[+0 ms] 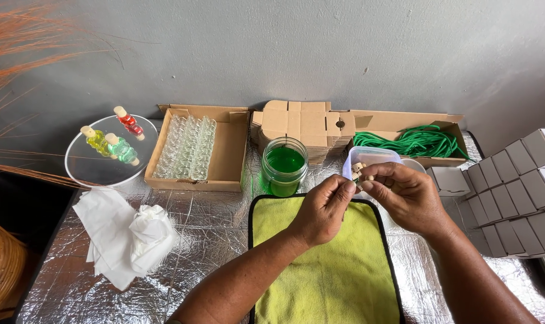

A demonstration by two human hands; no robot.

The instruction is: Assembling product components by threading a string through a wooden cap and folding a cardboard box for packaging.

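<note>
While both hands meet above the yellow cloth [326, 264], the left hand [321, 211] pinches closed on a small corked bottle [359, 174] and the right hand [406, 195] curls tight round its other side, just in front of the clear plastic tub [371, 157]; it looks like the cork is being seated, so the next move likely calls for a firm, straight press, clear of the green jar [284, 166]

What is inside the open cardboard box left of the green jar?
Rows of small clear glass bottles fill the left part of the open cardboard box; whatever lies beneath them is hidden.
</note>
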